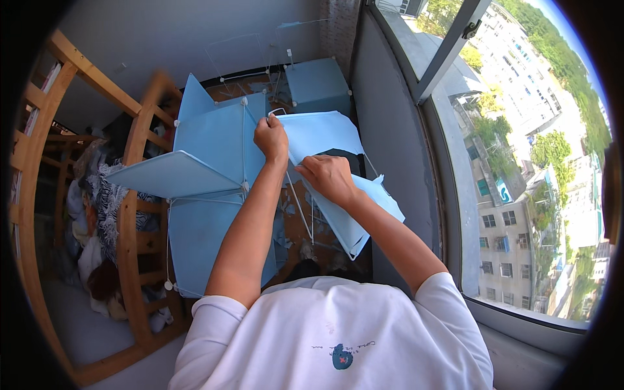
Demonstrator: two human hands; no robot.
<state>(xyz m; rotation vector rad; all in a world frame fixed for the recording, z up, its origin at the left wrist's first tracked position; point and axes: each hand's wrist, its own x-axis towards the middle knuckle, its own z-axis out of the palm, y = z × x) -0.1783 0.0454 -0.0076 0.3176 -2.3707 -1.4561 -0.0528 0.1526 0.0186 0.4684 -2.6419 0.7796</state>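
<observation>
My left hand (pixel 271 138) is closed round the upper left corner of a wire-framed panel, where a bit of white wire sticks out above the fist. A light blue plastic sheet (pixel 322 130) covers the far part of that frame. My right hand (pixel 328 174) pinches the edge of a nearer piece of blue sheet (pixel 357 208), which hangs at a slant toward me. Between the two pieces a dark gap (pixel 351 160) shows through. Bare frame wire (pixel 300 208) runs down below my hands. My right fingertips are partly hidden behind the hand.
A blue panel cube shelf (pixel 218 133) with white connectors stands at left, one panel jutting out. Another blue cube (pixel 318 84) sits at the back. Blue scraps (pixel 289 209) lie on the brown floor. A wooden bunk frame (pixel 133 260) is far left; a window wall (pixel 396 123) borders the right.
</observation>
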